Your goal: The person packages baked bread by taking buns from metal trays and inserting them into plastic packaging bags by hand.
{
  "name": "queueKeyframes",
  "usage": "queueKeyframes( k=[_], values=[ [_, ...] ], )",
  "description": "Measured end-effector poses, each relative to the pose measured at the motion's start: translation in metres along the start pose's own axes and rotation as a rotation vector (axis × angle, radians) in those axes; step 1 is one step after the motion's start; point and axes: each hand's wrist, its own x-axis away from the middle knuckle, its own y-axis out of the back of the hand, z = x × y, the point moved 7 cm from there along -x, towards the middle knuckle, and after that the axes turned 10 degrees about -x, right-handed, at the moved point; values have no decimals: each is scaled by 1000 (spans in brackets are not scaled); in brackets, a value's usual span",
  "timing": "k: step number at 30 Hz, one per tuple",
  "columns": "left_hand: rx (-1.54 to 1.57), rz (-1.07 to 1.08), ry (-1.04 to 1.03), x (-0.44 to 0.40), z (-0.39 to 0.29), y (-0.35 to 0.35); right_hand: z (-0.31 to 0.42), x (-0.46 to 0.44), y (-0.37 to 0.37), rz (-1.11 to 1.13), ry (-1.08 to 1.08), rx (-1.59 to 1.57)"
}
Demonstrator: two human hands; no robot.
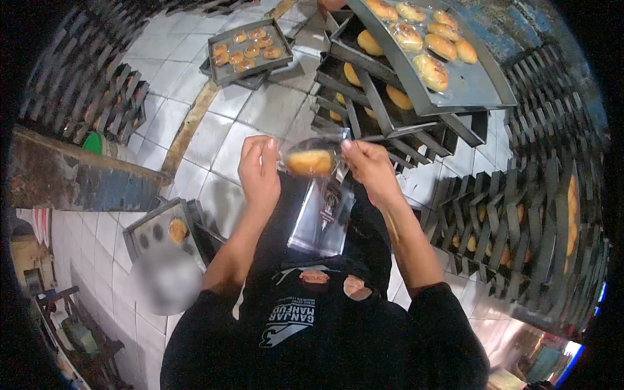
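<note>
Bun (309, 162) sits in a clear bag (339, 134) between the two hands, above the lap. Right hand (374, 168): thumb and fingers pinched on the bag's right edge, no visible gap. Left hand (260, 170): fingers bunched at the other edge, thumb up; cannot tell if they have hold of the film.

Main risk: bun drops or swings if the left side isn't really held, since the right pinch looks to be only on thin plastic. Film could slip or tear there if pulled hard. Squeezing inward could dent the bun; it looks soft.

Flat printed bags (318, 218) lie on the lap just below, shiny, probably slick; a knee shift could slide them to the floor (224, 146).

Top tray (465, 88) is tilted over crisscrossed trays (380, 110), near the right hand in view, depth unclear. A bump could tip it and roll the wrapped buns (441, 47) off.
</note>
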Motion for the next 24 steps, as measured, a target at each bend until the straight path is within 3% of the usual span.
queueKeyframes(
  k=[2, 5, 8, 10, 11, 13, 14, 15, 16, 17, 18, 19, 21, 23, 24],
  values=[
    [92, 55, -24, 25, 12, 1, -42, 24, 8, -25, -90, 22],
    [253, 356, 412, 58, 71, -25, -125, 50, 18, -69, -324, -47],
    [573, 486, 407, 49, 64, -36, -81, 68, -10, -154, -330, -465],
    [783, 514, 434, 30, 22, -50, -29, 64, 13, -97, -59, -416],
    [763, 509, 374, 22, 11, -59, 3, 67, 29, -78, 86, -385],
    [722, 489, 269, 10, -2, -71, 106, 80, 76, -325, 511, 271],
    [325, 541, 124, 12, -9, -69, 155, 91, 96, -496, 695, 559],
    [301, 580, 120, 20, 31, -82, 178, 101, 104, -599, 815, 743],
    [90, 586, -131, 33, 34, -81, 200, 112, 111, -736, 924, 925],
    [-252, 527, -402, 49, -2, -71, 211, 123, 112, -859, 954, 1105],
    [-238, 583, -497, 64, 11, -75, 204, 130, 114, -860, 920, 1132],
    [-517, 582, -661, 79, -9, -67, 196, 137, 115, -861, 885, 1160],
    [-593, 518, -699, 98, -11, -57, 118, 131, 105, -577, 418, 726],
    [-581, 574, -762, 102, -12, -54, 27, 125, 69, -262, 293, 956],
    [-583, 606, -798, 103, -16, -54, 5, 130, 50, -79, 484, 879]
  ],
)
